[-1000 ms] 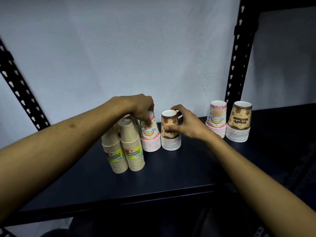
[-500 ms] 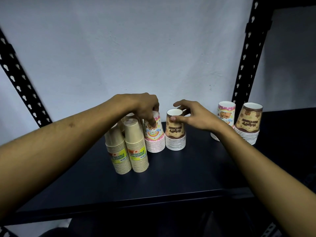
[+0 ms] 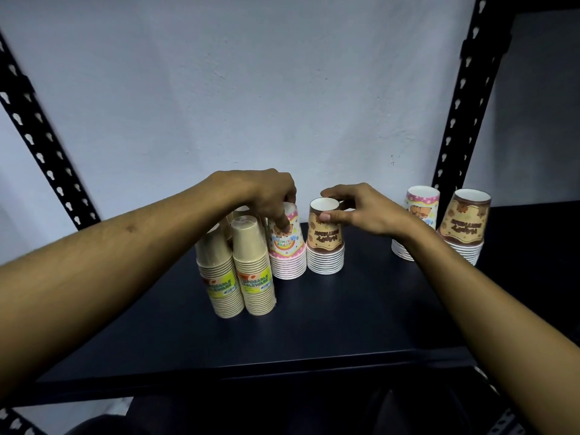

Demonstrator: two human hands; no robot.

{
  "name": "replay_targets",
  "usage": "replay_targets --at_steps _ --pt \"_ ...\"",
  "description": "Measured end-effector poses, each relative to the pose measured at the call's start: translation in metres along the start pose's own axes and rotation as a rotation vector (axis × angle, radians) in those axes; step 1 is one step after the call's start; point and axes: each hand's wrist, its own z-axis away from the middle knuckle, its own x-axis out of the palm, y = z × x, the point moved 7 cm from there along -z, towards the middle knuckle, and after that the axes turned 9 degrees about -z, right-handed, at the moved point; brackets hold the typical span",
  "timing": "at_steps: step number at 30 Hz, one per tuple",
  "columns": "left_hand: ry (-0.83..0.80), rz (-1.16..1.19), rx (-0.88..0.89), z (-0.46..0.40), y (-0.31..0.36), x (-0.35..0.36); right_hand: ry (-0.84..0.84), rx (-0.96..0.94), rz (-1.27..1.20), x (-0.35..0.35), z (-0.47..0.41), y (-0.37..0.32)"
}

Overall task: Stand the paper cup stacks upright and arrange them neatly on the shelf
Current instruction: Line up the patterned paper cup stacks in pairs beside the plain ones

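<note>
Several cup stacks stand rim-down on the dark shelf (image 3: 282, 334). Two beige stacks (image 3: 255, 277) stand at the front left, with more beige cups half hidden behind them. My left hand (image 3: 270, 199) grips the top of a pink birthday stack (image 3: 287, 249) from above, thumb on its front. Just right of it, touching or nearly so, is a brown birthday stack (image 3: 324, 246); my right hand (image 3: 361, 211) pinches its top cup between thumb and fingers. A second pink stack (image 3: 419, 211) and a second brown stack (image 3: 464, 227) stand further right, partly behind my right forearm.
Black perforated uprights rise at the left (image 3: 40, 146) and at the right (image 3: 461, 98) of the shelf, with a pale wall behind. The shelf's front edge (image 3: 251, 376) runs below my forearms. Open shelf surface lies in front of the stacks.
My right hand has slid from the brown stack's side up to its top rim. The view has shifted slightly. The pink and brown stacks stay side by side.
</note>
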Motion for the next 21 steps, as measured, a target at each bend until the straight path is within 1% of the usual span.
replay_targets --at_steps 8,16,21 --pt "0.003 -0.029 0.005 -0.0005 0.0006 0.0004 -0.008 -0.008 -0.026 -0.0005 0.0016 0.0016" --pt "0.005 -0.031 0.004 0.0020 0.0027 -0.0005 0.022 -0.041 -0.042 0.0004 0.0059 0.0016" --pt "0.003 -0.048 -0.018 0.0033 0.0031 0.0010 0.025 -0.023 -0.036 0.0025 0.0086 0.0041"
